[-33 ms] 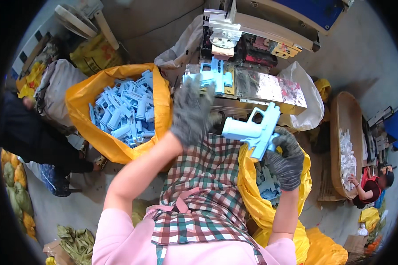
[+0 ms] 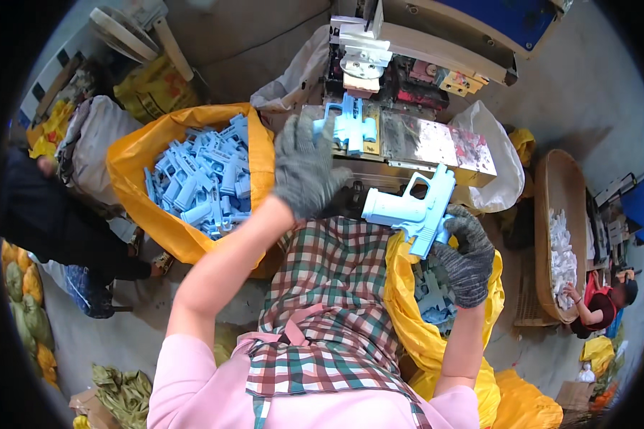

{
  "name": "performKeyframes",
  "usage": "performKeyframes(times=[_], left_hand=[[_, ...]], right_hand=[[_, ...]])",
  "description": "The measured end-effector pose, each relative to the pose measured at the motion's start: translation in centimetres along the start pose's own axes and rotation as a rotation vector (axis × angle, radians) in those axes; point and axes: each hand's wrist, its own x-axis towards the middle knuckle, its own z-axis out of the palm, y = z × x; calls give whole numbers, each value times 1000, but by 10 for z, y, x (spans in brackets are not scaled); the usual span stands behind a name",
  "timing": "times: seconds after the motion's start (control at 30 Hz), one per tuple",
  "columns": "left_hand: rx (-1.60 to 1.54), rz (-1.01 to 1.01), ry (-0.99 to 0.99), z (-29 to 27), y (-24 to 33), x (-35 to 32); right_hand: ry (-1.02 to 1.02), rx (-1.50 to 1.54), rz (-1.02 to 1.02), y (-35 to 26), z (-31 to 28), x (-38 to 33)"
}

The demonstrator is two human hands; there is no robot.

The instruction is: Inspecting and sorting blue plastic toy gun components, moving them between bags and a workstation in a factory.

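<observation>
A light-blue toy pistol (image 2: pixel 350 127) lies on the metal fixture of a machine in front of me, dark print along its upper part. My left hand (image 2: pixel 306 168), in a grey striped glove, is just left of its grip. The fingers are spread and hold nothing; whether a fingertip still touches the grip I cannot tell. Farther right, my gloved right hand (image 2: pixel 467 259) pinches a second light-blue toy pistol (image 2: pixel 416 207) by its slide end, grip pointing left. This one hangs above the near edge of the machine, and its visible side looks plain.
Left stands an orange sack (image 2: pixel 137 191) full of blue toy pistols. A yellow sack (image 2: pixel 401 282) with more blue pieces is below my right hand. The machine's head (image 2: pixel 361 61) overhangs the fixture. At right, a person (image 2: pixel 595 309) reaches into a wicker basket (image 2: pixel 544 236) of white pieces.
My left hand has drawn slightly left and back from the grip of the pistol on the fixture, its fingers parting. The pistol in my right hand has shifted a little to the right.
</observation>
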Motion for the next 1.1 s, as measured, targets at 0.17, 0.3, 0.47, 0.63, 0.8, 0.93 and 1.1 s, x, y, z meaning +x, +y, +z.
performKeyframes(times=[0.17, 0.3, 0.47, 0.63, 0.8, 0.93, 1.1], left_hand=[[229, -44, -498, -33, -12, 63], [257, 110, -153, -31, -23, 14], [609, -448, -360, -79, -98, -49], [712, -609, -467, -124, -97, -58], [218, -253, -318, -106, -80, -88], [-394, 175, -681, -88, -16, -73], [-346, 306, -958, -45, 27, -102]], right_hand=[[-23, -23, -140, 7, 13, 14], [-98, 12, -156, 9, 29, 50], [-298, -231, -352, 13, 70, 118], [-418, -406, -461, 38, 94, 171], [-213, -395, -436, 10, 71, 127], [-742, -770, -11, 66, -44, 37], [-1519, -1316, 611, 198, -140, -123]])
